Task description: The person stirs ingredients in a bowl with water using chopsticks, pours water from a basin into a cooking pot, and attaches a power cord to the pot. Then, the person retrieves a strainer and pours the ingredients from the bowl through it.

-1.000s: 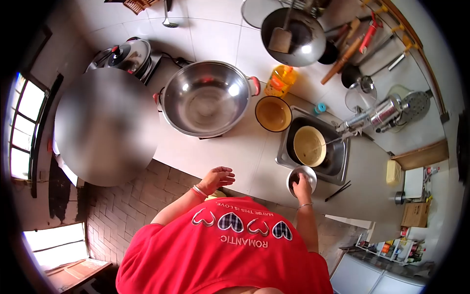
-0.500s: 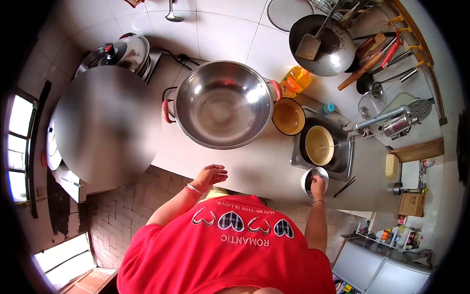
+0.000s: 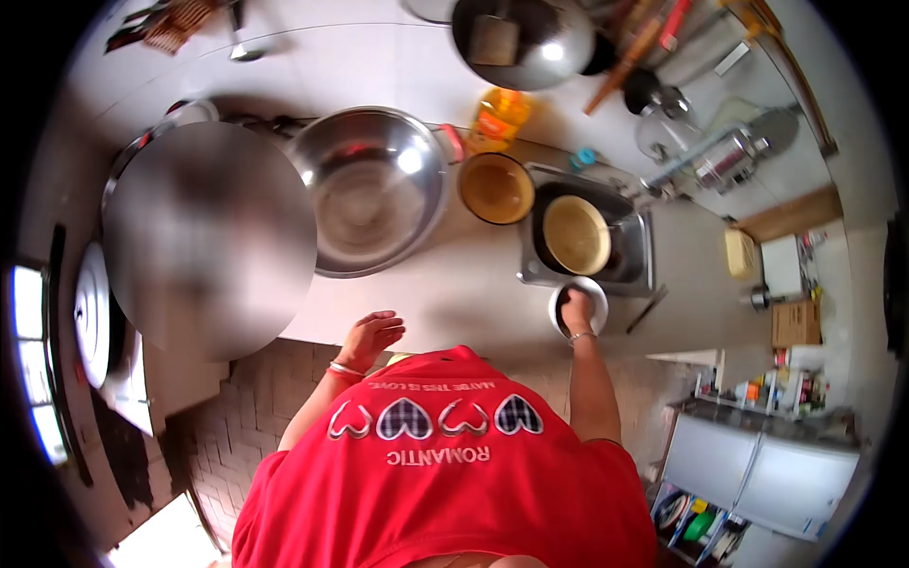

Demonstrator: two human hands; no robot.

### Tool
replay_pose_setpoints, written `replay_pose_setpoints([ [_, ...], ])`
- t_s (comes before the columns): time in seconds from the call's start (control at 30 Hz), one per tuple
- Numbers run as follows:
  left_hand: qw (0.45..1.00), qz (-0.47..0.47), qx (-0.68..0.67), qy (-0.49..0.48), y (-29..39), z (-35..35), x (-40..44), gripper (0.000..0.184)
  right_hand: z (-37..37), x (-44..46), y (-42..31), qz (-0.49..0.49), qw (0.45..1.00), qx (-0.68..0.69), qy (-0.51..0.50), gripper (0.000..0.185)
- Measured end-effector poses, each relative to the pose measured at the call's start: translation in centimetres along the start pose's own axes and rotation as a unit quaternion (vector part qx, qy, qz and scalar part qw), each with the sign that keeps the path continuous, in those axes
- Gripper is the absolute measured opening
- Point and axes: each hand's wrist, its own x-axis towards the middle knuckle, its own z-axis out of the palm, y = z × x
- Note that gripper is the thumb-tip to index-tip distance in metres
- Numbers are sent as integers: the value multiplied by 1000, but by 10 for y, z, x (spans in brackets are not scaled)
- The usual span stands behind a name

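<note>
My right hand (image 3: 576, 314) reaches down into a white bowl (image 3: 600, 305) at the counter's front edge, its fingers curled together. Something dark shows inside the bowl, and what the fingertips grip, if anything, is hidden. My left hand (image 3: 373, 339) hangs over the front edge of the counter, fingers stretched out, holding nothing. Just behind the bowl, a yellowish basin (image 3: 578, 237) sits in the metal sink (image 3: 648, 248), under the tap. A pair of dark chopsticks (image 3: 647, 310) lies to the right of the bowl.
A large steel pot (image 3: 365, 199) with red handles stands on the counter (image 3: 473, 293). Beside it are a brown enamel basin (image 3: 497, 187) and an orange detergent bottle (image 3: 499, 118). A wok (image 3: 540, 47) and utensils hang on the wall. A blurred round patch covers the left.
The view has turned, so the pot, sink and wok appear farther left and higher. My right hand has dipped deeper into the bowl. My left hand stays outstretched.
</note>
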Motion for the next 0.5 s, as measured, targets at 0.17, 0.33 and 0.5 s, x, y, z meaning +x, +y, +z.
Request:
replay_pose_setpoints([
  [0.17,999,-6,36,22,-1,27,9,21,-49,-13,-22,19,997,-43,-58,42],
  [0.33,998,-28,57,-16,-15,55,25,24,-52,-23,-34,-6,993,-100,-66,46],
  [0.5,993,-52,89,-56,-29,84,42,30,-23,-16,-6,-43,997,25,-53,25],
])
